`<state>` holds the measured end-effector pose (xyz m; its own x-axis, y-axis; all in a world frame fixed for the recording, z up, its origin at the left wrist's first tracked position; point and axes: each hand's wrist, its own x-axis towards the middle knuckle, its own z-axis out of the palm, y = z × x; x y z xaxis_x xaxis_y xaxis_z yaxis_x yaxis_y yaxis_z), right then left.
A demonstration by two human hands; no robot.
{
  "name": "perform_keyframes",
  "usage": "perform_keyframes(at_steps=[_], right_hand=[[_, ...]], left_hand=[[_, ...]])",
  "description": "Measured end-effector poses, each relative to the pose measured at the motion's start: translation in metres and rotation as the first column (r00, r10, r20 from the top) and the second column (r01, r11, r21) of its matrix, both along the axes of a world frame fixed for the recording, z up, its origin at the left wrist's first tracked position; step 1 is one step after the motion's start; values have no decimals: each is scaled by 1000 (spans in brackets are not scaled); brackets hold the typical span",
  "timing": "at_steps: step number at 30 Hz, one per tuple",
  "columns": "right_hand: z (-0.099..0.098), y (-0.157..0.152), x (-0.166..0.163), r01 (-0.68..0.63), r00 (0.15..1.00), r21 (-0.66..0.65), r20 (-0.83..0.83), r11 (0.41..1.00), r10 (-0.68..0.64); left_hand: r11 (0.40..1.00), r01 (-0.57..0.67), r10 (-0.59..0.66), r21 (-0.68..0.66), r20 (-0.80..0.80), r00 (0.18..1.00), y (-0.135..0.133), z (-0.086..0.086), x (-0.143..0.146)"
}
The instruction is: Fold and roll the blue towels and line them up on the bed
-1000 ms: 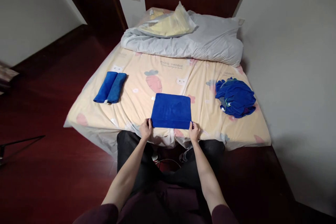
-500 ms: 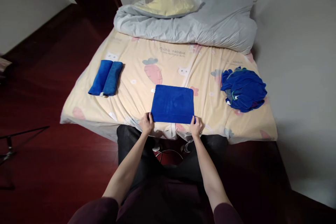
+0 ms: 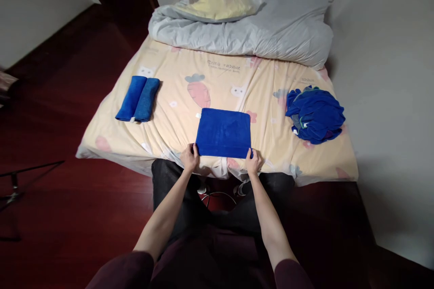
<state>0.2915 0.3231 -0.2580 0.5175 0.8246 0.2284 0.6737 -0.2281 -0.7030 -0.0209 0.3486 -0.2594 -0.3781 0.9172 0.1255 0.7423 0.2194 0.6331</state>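
Observation:
A blue towel [image 3: 224, 133] lies flat as a near-square on the bed in front of me, with a small white tag at its upper left edge. My left hand [image 3: 190, 158] pinches its near left corner between thumb and fingers. At the near right corner, my right hand [image 3: 253, 161] has the same kind of grip. To the left lie two rolled blue towels [image 3: 138, 99] side by side, a pale tag at their near end. A crumpled heap of blue cloths [image 3: 317, 115] rests on the right, with white tags and green edging showing.
The bed [image 3: 176, 131] has a cream sheet printed with carrots and cats. A grey quilt [image 3: 288, 22] and a yellow pillow in a clear bag [image 3: 224, 0] lie at its head. A wall [image 3: 389, 99] stands on the right; a black stand [image 3: 13, 185] is at floor left.
Both hands keep hold of the towel's near corners, and the towel stays in place. The view has shifted very slightly; nothing else has visibly moved.

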Motion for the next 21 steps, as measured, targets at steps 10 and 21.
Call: perform_keyframes(at_steps=[10,21], right_hand=[[7,2,-2,29,986,-60,166,998,-19],[22,11,11,-83,995,-171,34,982,91]], left_hand=[[998,-29,27,-51,-29,999,3,10,1],[979,100,-72,-176,161,984,13,34,-13]])
